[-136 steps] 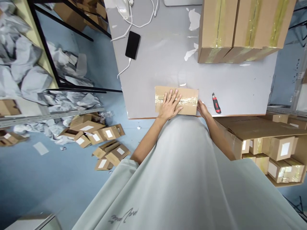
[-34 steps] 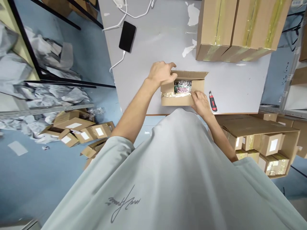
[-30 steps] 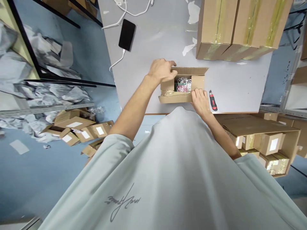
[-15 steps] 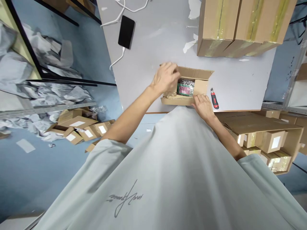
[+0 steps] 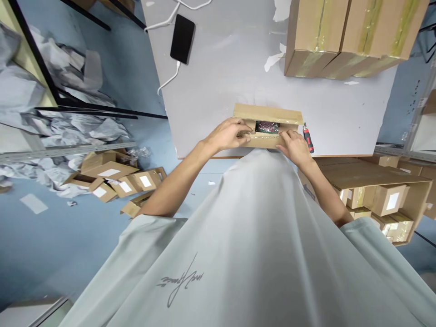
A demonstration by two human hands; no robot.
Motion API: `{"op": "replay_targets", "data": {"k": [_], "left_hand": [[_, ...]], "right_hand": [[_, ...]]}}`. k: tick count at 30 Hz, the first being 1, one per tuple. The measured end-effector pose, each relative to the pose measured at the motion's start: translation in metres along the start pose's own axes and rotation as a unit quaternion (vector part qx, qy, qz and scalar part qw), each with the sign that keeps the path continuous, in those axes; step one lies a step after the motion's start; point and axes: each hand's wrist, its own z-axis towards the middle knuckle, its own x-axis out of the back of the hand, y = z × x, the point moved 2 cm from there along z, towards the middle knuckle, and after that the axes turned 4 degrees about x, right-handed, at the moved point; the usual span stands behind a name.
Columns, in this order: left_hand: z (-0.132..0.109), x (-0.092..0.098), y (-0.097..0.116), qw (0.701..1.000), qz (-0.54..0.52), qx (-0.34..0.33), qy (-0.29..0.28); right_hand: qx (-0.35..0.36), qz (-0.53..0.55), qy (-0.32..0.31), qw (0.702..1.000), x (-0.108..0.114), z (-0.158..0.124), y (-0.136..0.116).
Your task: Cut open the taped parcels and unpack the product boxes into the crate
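Note:
A small cardboard box (image 5: 267, 112) stands at the table's near edge, its long back flap raised and its front flap turned up. Inside lies a bubble-wrapped item (image 5: 268, 127), dark reddish and green. My left hand (image 5: 230, 134) grips the box's left end, fingers bent over the side flap. At the other end my right hand (image 5: 295, 146) holds the right front corner, fingertips over the edge. Some fingertips of both hands are hidden by the cardboard. Just right of the box lies a red and black utility knife (image 5: 308, 138), close to my right hand.
Large taped cartons (image 5: 316, 63) stand at the back right of the table (image 5: 218, 91). A black phone (image 5: 183, 39) with a white cable lies at the back left. An open carton (image 5: 374, 175) of small boxes is below right; opened boxes (image 5: 117, 175) lie on the floor at left.
My left hand has come down from the back left corner to the box's left end. The back flap now leans further over the opening. My right hand stays at the right end.

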Motion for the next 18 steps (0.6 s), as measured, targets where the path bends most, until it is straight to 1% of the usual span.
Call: {"op": "replay_targets", "data": {"k": [4, 7, 9, 13, 14, 16, 18], "left_hand": [[-0.005, 0.0, 0.002, 0.999, -0.02, 0.001, 0.031], [-0.009, 0.001, -0.003, 0.998, -0.015, 0.01, 0.062], [-0.011, 0.002, -0.008, 0.998, -0.012, 0.019, 0.065], [-0.011, 0.001, -0.017, 0.998, -0.004, 0.024, 0.05], [-0.011, 0.001, -0.017, 0.998, -0.003, 0.027, 0.05], [-0.01, 0.001, -0.016, 0.998, -0.003, 0.037, 0.053], [-0.011, 0.001, -0.013, 0.997, -0.006, 0.051, 0.063]], "right_hand": [[0.0, 0.0, 0.008, 1.0, -0.001, -0.001, 0.003], [-0.001, 0.005, 0.017, 1.0, 0.001, -0.004, 0.003], [0.001, 0.016, 0.024, 1.0, 0.002, -0.006, 0.001], [0.013, 0.053, 0.047, 0.997, 0.004, -0.011, -0.003], [0.016, 0.065, 0.065, 0.996, 0.004, -0.014, 0.0], [-0.004, 0.089, 0.129, 0.988, 0.001, -0.02, 0.017], [-0.078, 0.102, 0.209, 0.97, -0.008, -0.026, 0.049]]}}
